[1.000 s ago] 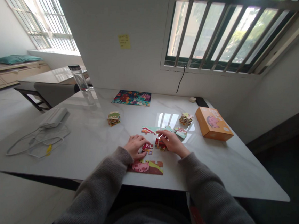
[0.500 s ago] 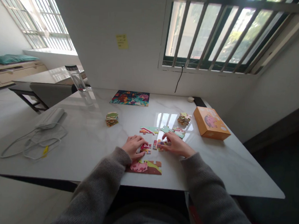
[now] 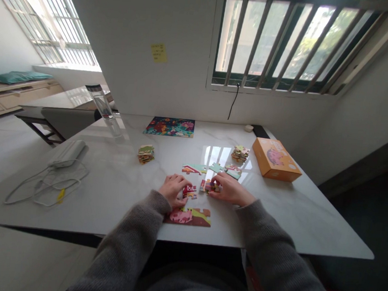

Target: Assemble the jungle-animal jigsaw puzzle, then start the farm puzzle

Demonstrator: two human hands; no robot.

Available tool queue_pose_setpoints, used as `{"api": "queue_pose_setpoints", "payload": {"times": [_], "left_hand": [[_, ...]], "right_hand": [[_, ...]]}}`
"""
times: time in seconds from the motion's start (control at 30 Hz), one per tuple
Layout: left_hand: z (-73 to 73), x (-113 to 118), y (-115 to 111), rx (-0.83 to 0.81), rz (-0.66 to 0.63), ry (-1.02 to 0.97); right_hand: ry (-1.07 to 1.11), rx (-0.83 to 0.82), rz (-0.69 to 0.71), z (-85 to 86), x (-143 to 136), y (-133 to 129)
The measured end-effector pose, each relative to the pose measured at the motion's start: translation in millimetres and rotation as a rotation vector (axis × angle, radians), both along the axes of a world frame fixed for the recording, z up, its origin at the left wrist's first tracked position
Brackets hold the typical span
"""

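My left hand (image 3: 173, 191) rests on the table with its fingers and thumb around the edges of a red jigsaw piece (image 3: 190, 190). To its right, my right hand (image 3: 231, 189) pinches a purple and yellow jigsaw piece (image 3: 207, 185) between bent fingers and thumb. A narrow gap separates these two pieces. Below them lies a joined strip of puzzle (image 3: 201, 217) with a pink spotted animal, its left end partly behind my left wrist. Beyond my hands are a strip with a red roof (image 3: 193, 168), a pale green piece (image 3: 216, 167) and another puzzle section (image 3: 233, 170).
Stacks of jigsaw pieces stand at left (image 3: 145, 154) and right (image 3: 240, 153). An orange box (image 3: 276, 159) sits far right, a dark colourful picture sheet (image 3: 169, 127) at the back. A clear bottle (image 3: 103, 103) and a white device with cables (image 3: 67, 154) are at left.
The fingers of my right hand have drawn in closer around the purple and yellow piece. My left hand has barely moved; the whole view has shifted slightly.
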State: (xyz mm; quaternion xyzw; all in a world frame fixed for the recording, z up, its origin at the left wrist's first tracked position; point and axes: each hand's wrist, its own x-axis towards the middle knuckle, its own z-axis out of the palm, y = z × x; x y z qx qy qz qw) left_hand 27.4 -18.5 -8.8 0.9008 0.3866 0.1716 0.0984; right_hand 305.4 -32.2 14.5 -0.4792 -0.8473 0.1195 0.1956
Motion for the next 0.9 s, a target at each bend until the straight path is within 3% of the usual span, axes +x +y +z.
{"api": "queue_pose_setpoints", "payload": {"times": [0.17,0.27,0.47,0.63,0.77,0.9], "left_hand": [[4.3,3.7,1.8,0.084,-0.010,0.038],[9.0,-6.8,6.3,0.102,0.010,-0.038],[3.5,-69.0,27.7,0.158,0.126,-0.084],[-7.8,-106.5,38.9,0.133,0.220,-0.046],[-10.0,-105.1,36.6,0.121,0.257,-0.014],[-7.4,-91.4,28.0,0.151,0.236,-0.156]], "right_hand": [[0.111,0.029,0.006,2.2,2.9,1.7],[0.130,0.035,0.001,1.9,2.4,2.4],[0.072,0.023,0.023,1.3,-17.4,-3.5],[0.008,0.147,0.111,1.6,-45.6,-8.5],[-0.075,0.203,0.187,3.7,-65.5,-5.1],[-0.074,0.195,0.234,3.0,-85.1,5.5]]}}
